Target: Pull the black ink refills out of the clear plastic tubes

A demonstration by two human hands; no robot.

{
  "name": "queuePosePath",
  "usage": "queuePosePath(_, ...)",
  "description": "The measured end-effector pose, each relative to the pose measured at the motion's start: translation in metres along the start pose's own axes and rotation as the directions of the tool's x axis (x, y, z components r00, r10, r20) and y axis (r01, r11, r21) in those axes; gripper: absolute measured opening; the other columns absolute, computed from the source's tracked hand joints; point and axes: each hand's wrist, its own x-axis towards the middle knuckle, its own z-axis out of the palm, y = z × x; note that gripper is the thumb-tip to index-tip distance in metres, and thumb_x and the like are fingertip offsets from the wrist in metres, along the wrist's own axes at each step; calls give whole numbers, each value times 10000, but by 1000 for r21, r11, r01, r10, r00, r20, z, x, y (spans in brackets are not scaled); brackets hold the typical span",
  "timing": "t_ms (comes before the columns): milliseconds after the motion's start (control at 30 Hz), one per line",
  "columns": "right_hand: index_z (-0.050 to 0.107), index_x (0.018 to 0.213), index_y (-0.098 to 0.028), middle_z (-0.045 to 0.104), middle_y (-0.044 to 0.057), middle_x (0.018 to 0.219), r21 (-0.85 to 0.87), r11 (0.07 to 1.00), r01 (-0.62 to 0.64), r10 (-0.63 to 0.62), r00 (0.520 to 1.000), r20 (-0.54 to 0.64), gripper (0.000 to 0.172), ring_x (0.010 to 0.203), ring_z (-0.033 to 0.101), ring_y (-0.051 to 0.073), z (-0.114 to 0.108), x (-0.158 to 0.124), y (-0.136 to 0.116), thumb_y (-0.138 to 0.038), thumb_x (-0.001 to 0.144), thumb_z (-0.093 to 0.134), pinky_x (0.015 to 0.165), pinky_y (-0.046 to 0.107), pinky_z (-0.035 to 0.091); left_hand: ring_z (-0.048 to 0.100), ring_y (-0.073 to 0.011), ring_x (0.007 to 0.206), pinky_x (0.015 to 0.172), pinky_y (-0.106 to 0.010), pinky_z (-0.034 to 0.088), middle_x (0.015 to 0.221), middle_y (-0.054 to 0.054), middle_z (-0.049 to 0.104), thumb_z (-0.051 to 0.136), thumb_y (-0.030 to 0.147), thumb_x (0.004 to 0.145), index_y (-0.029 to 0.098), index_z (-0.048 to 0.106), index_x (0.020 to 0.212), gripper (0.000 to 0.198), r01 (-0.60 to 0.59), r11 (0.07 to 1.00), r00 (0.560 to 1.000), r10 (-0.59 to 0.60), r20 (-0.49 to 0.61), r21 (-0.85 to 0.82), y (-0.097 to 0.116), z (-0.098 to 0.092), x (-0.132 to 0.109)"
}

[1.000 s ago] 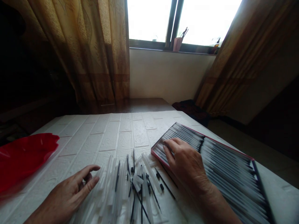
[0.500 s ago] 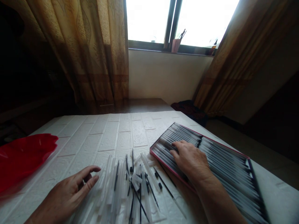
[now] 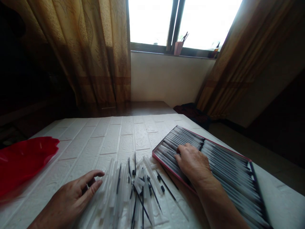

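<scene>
A flat red-rimmed tray (image 3: 228, 151) filled with rows of clear pens lies on the right of the white table (image 3: 133, 130). My right hand (image 3: 193, 164) rests on the pens near the tray's left end, fingers curled down over them. A loose heap of clear pen barrels (image 3: 114, 194) and thin black refills (image 3: 143, 203) lies in front of me. My left hand (image 3: 71, 198) lies beside that heap on its left, fingers loosely stretched and touching the nearest barrels.
A red plastic dish (image 3: 23, 159) sits at the table's left edge. Brown curtains (image 3: 95, 54) hang on both sides of a bright window. A pink cup (image 3: 178, 47) with tools stands on the sill. The table's right edge drops to a dark floor.
My right hand has slid from the tray's near left corner further onto the rows of pens and its fingers have curled. My left hand has barely moved.
</scene>
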Motion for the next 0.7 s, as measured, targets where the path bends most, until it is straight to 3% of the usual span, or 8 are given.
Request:
queuePosePath(267,728,944,-157,772,147,998,-4,1000,10,-10,1000,6,152,972,735,307,-1,-2,-4,-140,969,579,675,337,463,808,-222,871,705,-222,608,982,23,840,504,552,947,349,764,1124,374,-30,999,999,29,-25,-36,7,-1,0)
queuePosePath(400,685,1007,-127,780,158,871,16,1000,-21,21,999,-34,168,826,759,314,-6,-2,-7,-142,1006,518,620,349,450,809,-232,866,709,-232,616,972,14,842,503,571,934,346,786,1067,385,-25,998,999,22,-44,-62,12,-4,1)
queuePosePath(467,666,1070,-140,780,146,930,32,999,-5,7,997,-71,189,855,754,303,-10,-3,-9,-170,1032,483,648,351,467,810,-230,856,708,-226,616,955,16,843,505,583,926,347,795,1026,387,-23,997,998,19,-58,-68,13,-5,1)
queuePosePath(600,674,1105,-195,754,102,1098,123,973,195,-163,959,-232,177,971,715,262,-9,-8,-17,-206,1024,517,782,331,490,810,-220,835,693,-212,612,925,29,843,499,596,927,357,798,994,389,-33,996,997,28,-69,-80,13,-4,0)
queuePosePath(700,703,990,-183,757,96,962,253,858,448,-329,855,-400,136,873,709,256,0,-16,-28,-201,981,568,741,325,490,804,-205,801,662,-197,603,901,36,840,512,615,920,363,797,974,385,-20,995,994,10,-109,-93,16,-3,-1)
